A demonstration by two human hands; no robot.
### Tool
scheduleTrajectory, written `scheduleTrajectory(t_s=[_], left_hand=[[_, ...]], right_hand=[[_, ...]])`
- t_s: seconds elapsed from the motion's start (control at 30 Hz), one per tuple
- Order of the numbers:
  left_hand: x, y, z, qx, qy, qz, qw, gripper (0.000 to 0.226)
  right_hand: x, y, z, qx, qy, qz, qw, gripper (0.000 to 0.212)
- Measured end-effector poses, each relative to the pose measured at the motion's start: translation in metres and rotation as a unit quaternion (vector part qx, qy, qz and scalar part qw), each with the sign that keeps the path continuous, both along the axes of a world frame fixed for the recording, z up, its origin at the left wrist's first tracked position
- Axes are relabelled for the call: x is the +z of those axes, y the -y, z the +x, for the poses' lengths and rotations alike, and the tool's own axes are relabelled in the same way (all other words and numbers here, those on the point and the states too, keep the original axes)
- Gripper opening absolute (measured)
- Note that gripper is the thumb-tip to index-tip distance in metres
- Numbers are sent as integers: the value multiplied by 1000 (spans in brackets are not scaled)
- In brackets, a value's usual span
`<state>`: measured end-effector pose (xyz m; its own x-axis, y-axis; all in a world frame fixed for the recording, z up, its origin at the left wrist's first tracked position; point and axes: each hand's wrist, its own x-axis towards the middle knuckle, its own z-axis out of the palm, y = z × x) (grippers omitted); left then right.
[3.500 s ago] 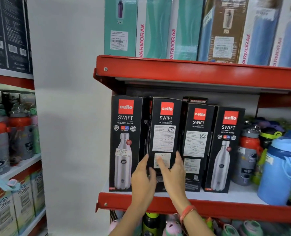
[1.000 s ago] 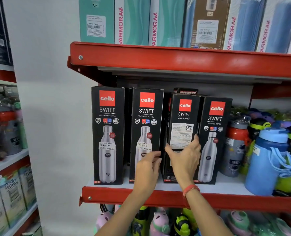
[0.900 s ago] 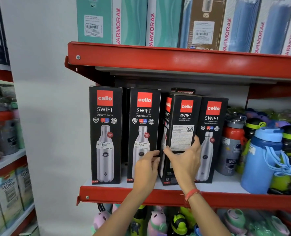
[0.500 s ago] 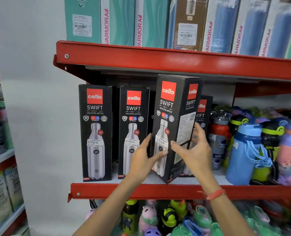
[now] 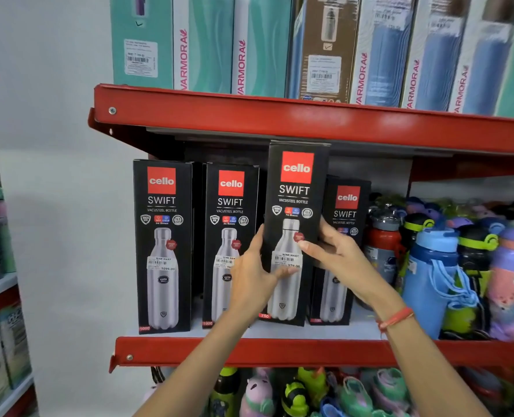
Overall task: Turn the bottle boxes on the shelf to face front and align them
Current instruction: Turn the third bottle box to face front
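Several black bottle boxes with a red logo stand on the red shelf (image 5: 280,352). The leftmost box (image 5: 162,245) and the second box (image 5: 230,224) show their bottle pictures to the front. The third box (image 5: 295,194) sits forward of the row, front face toward me, held upright between both hands. My left hand (image 5: 254,281) grips its left edge, thumb on the front. My right hand (image 5: 337,254) grips its right edge. The fourth box (image 5: 347,212) stands behind, partly hidden by my right hand.
Loose bottles, among them a blue one (image 5: 430,281) and a red-topped one (image 5: 383,245), crowd the shelf to the right. Tall teal and blue boxes (image 5: 207,43) fill the shelf above. Small colourful bottles (image 5: 295,395) sit on the shelf below. A white wall is to the left.
The third box, earlier label side out, has been pulled forward and rotated in both hands until its bottle picture faces front. The second box was turned to face front before that.
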<state>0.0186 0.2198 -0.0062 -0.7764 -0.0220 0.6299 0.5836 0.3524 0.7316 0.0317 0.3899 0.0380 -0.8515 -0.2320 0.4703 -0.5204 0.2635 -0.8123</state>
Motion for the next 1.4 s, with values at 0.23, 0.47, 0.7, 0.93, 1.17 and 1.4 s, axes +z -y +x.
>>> scheduleTrajectory(t_s=[0.23, 0.47, 0.7, 0.93, 1.17, 1.4], left_hand=[[-13, -12, -15, 43, 30, -24, 998, 87], [-24, -8, -26, 54, 36, -48, 997, 65], [-14, -10, -18, 100, 73, -123, 985, 64], [-15, -11, -25, 119, 72, -163, 977, 64], [-28, 14, -4, 53, 70, -82, 993, 56], [-59, 99, 30, 185, -76, 65, 978, 33]], right_hand=[[-15, 7, -23, -87, -35, 39, 995, 60], [-46, 15, -53, -142, -38, 69, 987, 63], [-52, 19, -64, -162, -31, 53, 985, 62], [-55, 24, -63, -170, -35, 49, 984, 61], [-60, 33, -52, -275, -60, 81, 956, 60], [-78, 119, 3, -301, -255, -1, 919, 39]])
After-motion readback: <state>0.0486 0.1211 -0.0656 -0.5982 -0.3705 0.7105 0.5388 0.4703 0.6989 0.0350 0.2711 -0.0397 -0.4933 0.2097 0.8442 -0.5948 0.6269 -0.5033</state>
